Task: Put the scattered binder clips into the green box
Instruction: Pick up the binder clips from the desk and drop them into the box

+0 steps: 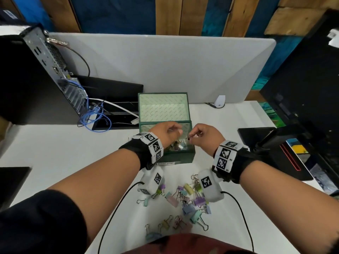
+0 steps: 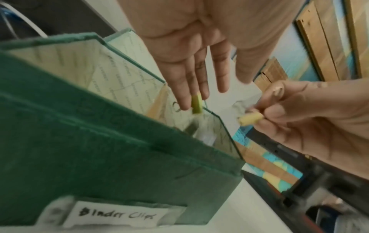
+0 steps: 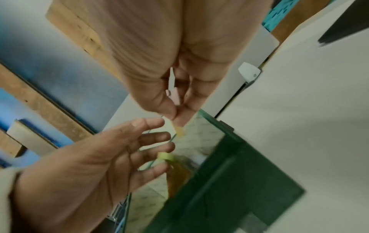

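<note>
Hovering over the green box [image 1: 183, 158] rim, left hand [image 1: 169, 132] fingers spread, right hand [image 1: 203, 134] pinching clips [image 2: 250, 120].

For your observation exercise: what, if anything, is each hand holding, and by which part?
The right hand pinches a pale yellow binder clip by one end. The left hand grips nothing; a green clip is at its straight fingertips.
</note>
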A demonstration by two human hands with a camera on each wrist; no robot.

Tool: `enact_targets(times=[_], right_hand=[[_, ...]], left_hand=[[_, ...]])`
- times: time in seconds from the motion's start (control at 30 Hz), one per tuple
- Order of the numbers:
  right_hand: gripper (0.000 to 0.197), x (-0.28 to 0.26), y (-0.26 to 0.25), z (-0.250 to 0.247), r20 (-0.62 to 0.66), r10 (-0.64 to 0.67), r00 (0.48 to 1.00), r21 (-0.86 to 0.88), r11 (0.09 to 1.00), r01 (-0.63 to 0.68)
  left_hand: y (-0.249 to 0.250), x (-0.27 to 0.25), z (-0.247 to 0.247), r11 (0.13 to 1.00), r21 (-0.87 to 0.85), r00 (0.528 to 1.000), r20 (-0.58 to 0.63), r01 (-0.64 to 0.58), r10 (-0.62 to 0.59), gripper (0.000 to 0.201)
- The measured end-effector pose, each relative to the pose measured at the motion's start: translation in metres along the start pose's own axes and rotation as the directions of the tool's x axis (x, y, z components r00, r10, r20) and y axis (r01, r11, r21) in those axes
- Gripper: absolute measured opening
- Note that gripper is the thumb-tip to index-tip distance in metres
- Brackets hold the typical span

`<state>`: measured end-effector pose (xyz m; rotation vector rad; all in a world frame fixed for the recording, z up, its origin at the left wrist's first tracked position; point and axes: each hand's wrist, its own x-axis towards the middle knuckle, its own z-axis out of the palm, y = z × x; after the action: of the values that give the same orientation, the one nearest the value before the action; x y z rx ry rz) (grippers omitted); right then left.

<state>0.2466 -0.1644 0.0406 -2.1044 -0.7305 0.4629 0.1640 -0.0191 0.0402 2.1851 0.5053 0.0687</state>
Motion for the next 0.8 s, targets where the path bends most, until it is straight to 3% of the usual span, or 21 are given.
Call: enact_targets(times=[0.07,0.2,0.3,0.47,0.53,0.67,0.73,0.8], right_hand=[[0.016,0.005,-0.004,0.003,-0.007,0.008,1.000,-0.039,0.999,-0.008],[0.035,0.008,-0.002,0.017,0.061,0.090,0.994,-0.046,0.995,-0.087],[0.041,0.004,0.000,0.024,0.114,0.099,0.989,-0.025,0.995,-0.097],[0.028,-0.004,0.007,0.023,0.107,0.059,0.993,-0.042,0.998,-0.055],[0.026,-0.008,0.009,0.020,0.108,0.036,0.994,-0.079,0.996,-0.027],[0.023,-0.023,0.013,0.017,0.114,-0.049,0.992,-0.137,0.989,0.065],[0.023,-0.031,0.016,0.018,0.159,-0.070,0.985,-0.161,0.982,0.096],[0.022,-0.039,0.018,0.021,0.250,-0.050,0.967,-0.200,0.974,0.102]], left_hand=[[-0.002,-0.001,-0.004,0.999,-0.053,0.999,-0.035,0.007,-0.009,0.026],[-0.014,-0.011,-0.017,0.972,-0.229,0.992,-0.106,0.049,-0.075,0.013],[-0.029,-0.026,-0.028,0.945,-0.314,0.993,-0.051,0.087,-0.108,0.013],[-0.056,-0.052,-0.033,0.944,-0.280,0.984,0.050,0.176,-0.169,0.022],[-0.065,-0.064,-0.029,0.960,-0.182,0.973,0.126,0.212,-0.191,0.022],[-0.082,-0.082,-0.017,0.949,0.268,0.923,0.298,0.165,-0.245,0.021],[-0.090,-0.089,-0.009,0.878,0.463,0.903,0.316,0.121,-0.291,0.039],[-0.096,-0.096,-0.001,0.833,0.544,0.887,0.329,0.102,-0.324,0.064]])
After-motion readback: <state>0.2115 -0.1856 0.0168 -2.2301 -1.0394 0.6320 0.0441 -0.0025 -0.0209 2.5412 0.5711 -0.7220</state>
